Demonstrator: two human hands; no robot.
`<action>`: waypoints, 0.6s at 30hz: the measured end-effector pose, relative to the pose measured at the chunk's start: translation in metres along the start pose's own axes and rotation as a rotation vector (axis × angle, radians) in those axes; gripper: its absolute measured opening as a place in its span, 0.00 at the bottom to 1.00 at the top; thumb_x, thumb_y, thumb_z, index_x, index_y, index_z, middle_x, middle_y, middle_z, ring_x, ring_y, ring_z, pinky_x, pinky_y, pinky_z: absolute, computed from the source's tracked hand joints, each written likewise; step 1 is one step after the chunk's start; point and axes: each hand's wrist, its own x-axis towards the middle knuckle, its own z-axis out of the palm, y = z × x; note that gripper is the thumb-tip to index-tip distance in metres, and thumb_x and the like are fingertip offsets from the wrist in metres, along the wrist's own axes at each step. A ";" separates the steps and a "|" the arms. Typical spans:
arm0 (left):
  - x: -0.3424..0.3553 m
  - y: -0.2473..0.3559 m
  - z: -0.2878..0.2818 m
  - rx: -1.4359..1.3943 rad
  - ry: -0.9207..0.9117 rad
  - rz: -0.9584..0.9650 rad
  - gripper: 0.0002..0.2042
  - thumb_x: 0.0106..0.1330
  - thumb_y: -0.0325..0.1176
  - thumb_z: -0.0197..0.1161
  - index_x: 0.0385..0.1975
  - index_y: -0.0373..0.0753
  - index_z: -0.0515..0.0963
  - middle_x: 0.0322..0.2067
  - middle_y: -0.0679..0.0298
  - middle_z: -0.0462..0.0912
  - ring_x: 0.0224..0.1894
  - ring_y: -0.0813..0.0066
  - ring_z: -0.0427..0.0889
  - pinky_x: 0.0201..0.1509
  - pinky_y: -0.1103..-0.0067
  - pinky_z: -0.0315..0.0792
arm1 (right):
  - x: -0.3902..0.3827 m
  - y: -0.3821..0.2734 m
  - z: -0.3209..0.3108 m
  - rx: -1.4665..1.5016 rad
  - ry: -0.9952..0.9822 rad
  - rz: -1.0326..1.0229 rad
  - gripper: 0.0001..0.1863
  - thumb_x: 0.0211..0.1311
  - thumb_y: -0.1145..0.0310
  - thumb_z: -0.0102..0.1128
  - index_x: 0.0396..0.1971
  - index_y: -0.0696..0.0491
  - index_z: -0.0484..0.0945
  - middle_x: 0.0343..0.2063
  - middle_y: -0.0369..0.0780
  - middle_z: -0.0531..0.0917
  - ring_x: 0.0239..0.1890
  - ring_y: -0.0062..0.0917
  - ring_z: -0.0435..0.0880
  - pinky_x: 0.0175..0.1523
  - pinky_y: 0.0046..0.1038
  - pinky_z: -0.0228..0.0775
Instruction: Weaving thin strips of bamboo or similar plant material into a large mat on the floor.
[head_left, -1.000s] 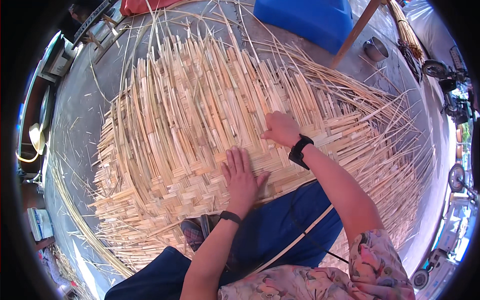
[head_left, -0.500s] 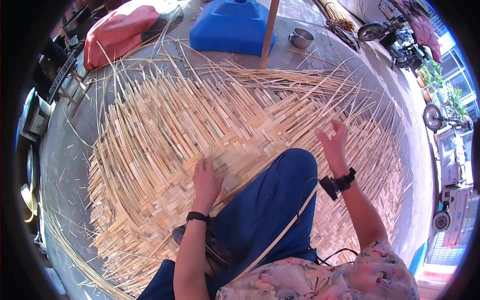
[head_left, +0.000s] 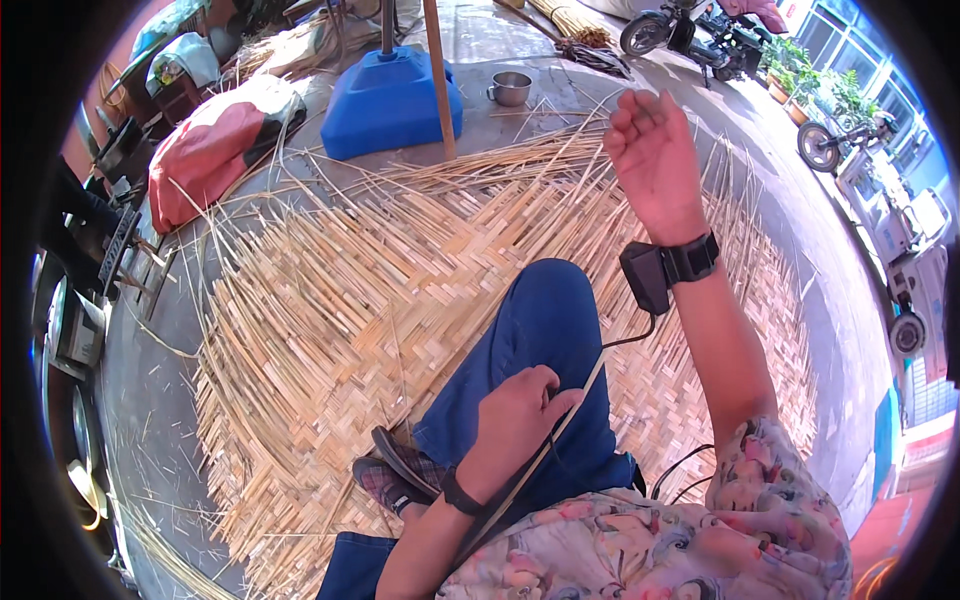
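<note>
Concrete floor, outdoors, w/ one big woven bamboo mat spread over it; loose strips stick out at the edges. Beyond the mat: one blue base w/ a pole, one metal cup, one red bag, two motorbikes at top right. Left hand rests on the blue knee, fingers curled, holding nothing visible. Right hand is raised above the mat, fingers half bent, loose, not touching it.

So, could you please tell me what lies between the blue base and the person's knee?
In the head view, only the woven bamboo mat and loose strips lie between blue base and knee.
</note>
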 end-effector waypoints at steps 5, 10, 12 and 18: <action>-0.008 0.005 0.007 -0.142 0.260 0.017 0.11 0.64 0.39 0.67 0.30 0.37 0.78 0.22 0.59 0.79 0.25 0.66 0.80 0.29 0.73 0.72 | -0.007 -0.016 -0.006 -0.083 -0.044 -0.017 0.12 0.72 0.59 0.54 0.37 0.53 0.74 0.35 0.37 0.80 0.33 0.22 0.77 0.38 0.26 0.71; -0.016 -0.025 -0.008 -0.059 -0.045 -0.145 0.18 0.64 0.48 0.64 0.28 0.36 0.79 0.25 0.54 0.82 0.30 0.53 0.82 0.35 0.65 0.73 | -0.018 -0.065 -0.018 -0.037 -0.238 0.008 0.11 0.72 0.60 0.54 0.35 0.53 0.73 0.34 0.36 0.80 0.32 0.21 0.75 0.37 0.25 0.69; -0.022 -0.020 -0.003 0.149 -0.463 -0.089 0.22 0.62 0.52 0.67 0.26 0.35 0.78 0.20 0.58 0.81 0.24 0.67 0.82 0.31 0.73 0.73 | -0.021 -0.087 -0.017 -0.037 -0.205 0.012 0.11 0.71 0.61 0.55 0.35 0.53 0.73 0.34 0.37 0.80 0.32 0.21 0.75 0.36 0.25 0.69; -0.039 -0.038 -0.031 0.033 -0.441 -0.104 0.16 0.60 0.43 0.66 0.30 0.34 0.79 0.24 0.57 0.83 0.28 0.69 0.85 0.33 0.74 0.75 | -0.035 -0.153 -0.005 -0.247 -0.345 -0.019 0.11 0.74 0.63 0.51 0.40 0.56 0.76 0.38 0.38 0.80 0.31 0.19 0.72 0.36 0.22 0.65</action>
